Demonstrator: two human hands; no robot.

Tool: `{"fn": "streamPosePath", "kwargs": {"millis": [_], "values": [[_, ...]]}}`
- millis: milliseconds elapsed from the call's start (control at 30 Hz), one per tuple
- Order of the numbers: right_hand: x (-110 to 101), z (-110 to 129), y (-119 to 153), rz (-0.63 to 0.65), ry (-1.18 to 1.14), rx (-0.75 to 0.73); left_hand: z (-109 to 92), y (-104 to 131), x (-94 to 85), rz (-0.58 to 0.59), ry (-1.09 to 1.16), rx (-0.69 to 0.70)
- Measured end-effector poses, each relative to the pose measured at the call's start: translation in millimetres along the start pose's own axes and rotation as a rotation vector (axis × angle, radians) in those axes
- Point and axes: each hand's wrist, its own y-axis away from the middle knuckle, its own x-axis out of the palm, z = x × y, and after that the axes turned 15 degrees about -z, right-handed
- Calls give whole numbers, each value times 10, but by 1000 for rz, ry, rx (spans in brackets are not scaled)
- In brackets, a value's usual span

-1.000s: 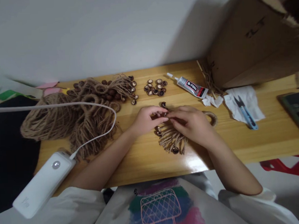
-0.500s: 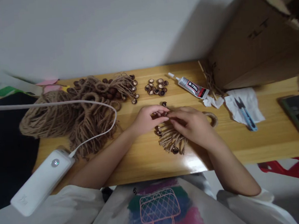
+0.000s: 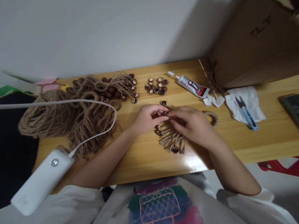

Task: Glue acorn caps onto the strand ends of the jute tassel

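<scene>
My left hand is closed in a pinch, thumb and fingertips around a small brown piece that looks like a nut shell half, mostly covered by fingers. Meeting it from the right, my right hand pinches a jute cord at the same spot. Under the right hand a jute tassel fans out on the table, and its wrapped ring shows beyond the knuckles. Around the tassel's cord ends lie a hollow nut shell near the front, another shell at the left, and one at the back.
Loose shell halves and a glue tube lie behind my hands. Jute yarn and finished-looking tassels are heaped left, near a white power bank with a cable. Rightward are blue snips on tissue, a phone and a cardboard box.
My hands hold nearly the same pinch at the same spot. The view has shifted very slightly; nothing on the table has visibly moved.
</scene>
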Motion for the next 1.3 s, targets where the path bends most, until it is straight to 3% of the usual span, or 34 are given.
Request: {"fn": "streamPosePath", "kwargs": {"millis": [633,1300], "values": [[6,13,18,59,117,-31,-28,-3,-1,6,-24,-15],[2,14,8,71,91,-18,-17,0,4,-9,-24,14]]}}
